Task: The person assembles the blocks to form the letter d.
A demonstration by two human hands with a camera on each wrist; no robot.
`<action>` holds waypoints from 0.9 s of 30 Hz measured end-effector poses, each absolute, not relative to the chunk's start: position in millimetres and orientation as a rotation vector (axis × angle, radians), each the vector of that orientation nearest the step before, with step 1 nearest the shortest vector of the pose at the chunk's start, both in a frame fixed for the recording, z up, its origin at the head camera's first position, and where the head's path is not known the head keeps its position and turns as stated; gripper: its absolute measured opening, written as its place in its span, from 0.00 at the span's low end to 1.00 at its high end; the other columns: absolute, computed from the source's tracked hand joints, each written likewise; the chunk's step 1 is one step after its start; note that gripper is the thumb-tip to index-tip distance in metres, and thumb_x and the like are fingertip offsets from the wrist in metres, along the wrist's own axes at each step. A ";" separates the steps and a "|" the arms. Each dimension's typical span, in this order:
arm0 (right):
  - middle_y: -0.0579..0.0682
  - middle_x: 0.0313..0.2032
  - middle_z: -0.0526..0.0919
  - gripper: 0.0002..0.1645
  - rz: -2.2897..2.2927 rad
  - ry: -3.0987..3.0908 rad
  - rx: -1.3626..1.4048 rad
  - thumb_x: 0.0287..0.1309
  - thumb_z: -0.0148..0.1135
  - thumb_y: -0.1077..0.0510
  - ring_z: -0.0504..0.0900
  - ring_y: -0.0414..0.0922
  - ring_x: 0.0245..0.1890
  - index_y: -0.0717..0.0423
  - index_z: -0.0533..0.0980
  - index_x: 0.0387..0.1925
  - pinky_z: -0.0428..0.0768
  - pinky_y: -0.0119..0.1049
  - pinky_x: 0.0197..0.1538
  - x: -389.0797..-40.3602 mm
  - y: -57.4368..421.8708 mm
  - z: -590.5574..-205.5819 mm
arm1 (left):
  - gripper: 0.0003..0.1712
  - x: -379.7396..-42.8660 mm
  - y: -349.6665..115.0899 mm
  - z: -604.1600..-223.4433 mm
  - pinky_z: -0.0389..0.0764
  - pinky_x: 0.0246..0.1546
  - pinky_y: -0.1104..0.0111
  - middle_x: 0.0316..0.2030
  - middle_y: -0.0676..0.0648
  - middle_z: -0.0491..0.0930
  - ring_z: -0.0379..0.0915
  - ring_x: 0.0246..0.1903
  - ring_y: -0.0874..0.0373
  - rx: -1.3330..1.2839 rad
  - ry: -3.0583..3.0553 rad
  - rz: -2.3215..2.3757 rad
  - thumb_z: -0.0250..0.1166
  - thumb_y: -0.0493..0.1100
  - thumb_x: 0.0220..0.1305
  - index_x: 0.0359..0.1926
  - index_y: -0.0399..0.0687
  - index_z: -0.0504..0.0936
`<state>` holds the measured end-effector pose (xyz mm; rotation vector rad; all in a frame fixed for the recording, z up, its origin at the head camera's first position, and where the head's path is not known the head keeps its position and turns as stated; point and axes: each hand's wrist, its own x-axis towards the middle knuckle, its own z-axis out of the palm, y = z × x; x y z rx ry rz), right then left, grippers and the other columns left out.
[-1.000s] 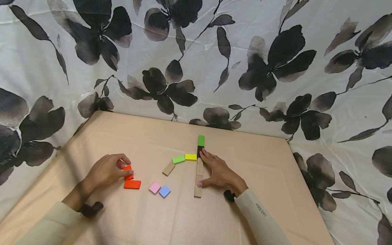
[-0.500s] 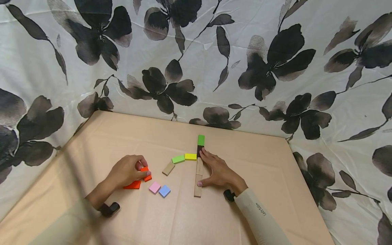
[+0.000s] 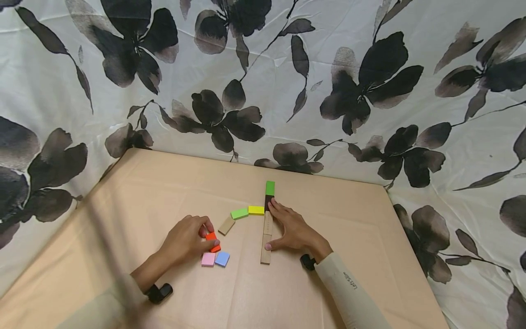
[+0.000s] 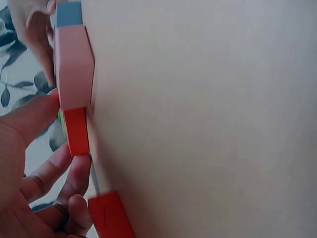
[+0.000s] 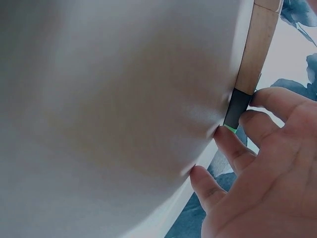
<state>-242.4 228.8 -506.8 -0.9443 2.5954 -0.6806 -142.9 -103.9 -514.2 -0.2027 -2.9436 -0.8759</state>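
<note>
My left hand (image 3: 186,240) pinches a red block (image 3: 213,242) between thumb and fingers, right behind a pink block (image 3: 208,259) and a blue block (image 3: 222,259) that lie side by side. Another red block (image 4: 111,215) shows near the left fingers in the left wrist view; the hand hides it in the head view. My right hand (image 3: 297,230) rests along a straight column of blocks with fingers extended. Its fingertips touch the black block (image 3: 269,203), and its thumb lies at the wooden blocks (image 3: 266,249). A green block (image 3: 270,188) tops the column.
A yellow block (image 3: 256,210) meets the column's left side, followed by a light green block (image 3: 239,213) and a slanted wooden block (image 3: 226,225). The peach-coloured table (image 3: 328,196) ends at a white curtain (image 3: 296,91) with dark flowers.
My left hand has carried the red block rightward to the pink and blue blocks. The pink block has turned and shifted slightly toward the front. The right hand stays in place.
</note>
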 end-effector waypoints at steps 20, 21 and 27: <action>0.49 0.87 0.43 0.77 -0.677 2.602 -0.924 0.47 0.83 0.32 0.46 0.57 0.86 0.51 0.47 0.86 0.51 0.67 0.81 -246.5 225.7 -507.9 | 0.23 -129.5 -92.4 -510.2 0.72 0.37 0.71 0.31 0.61 0.82 0.69 0.37 0.62 -0.399 -2.926 -0.928 0.87 0.48 0.45 0.40 0.57 0.84; 0.49 0.87 0.42 0.77 -0.673 2.603 -0.922 0.47 0.83 0.32 0.46 0.57 0.86 0.51 0.47 0.86 0.51 0.67 0.81 -246.5 225.7 -507.7 | 0.23 -129.8 -93.5 -511.2 0.72 0.37 0.71 0.31 0.61 0.83 0.69 0.37 0.62 -0.408 -2.922 -0.943 0.87 0.48 0.45 0.41 0.57 0.84; 0.49 0.87 0.42 0.77 -0.678 2.604 -0.909 0.46 0.83 0.32 0.46 0.57 0.86 0.51 0.47 0.86 0.51 0.67 0.81 -247.0 224.9 -506.9 | 0.23 -133.3 -89.1 -513.6 0.72 0.34 0.72 0.31 0.63 0.83 0.68 0.36 0.64 -0.320 -2.913 -0.974 0.87 0.46 0.46 0.41 0.58 0.84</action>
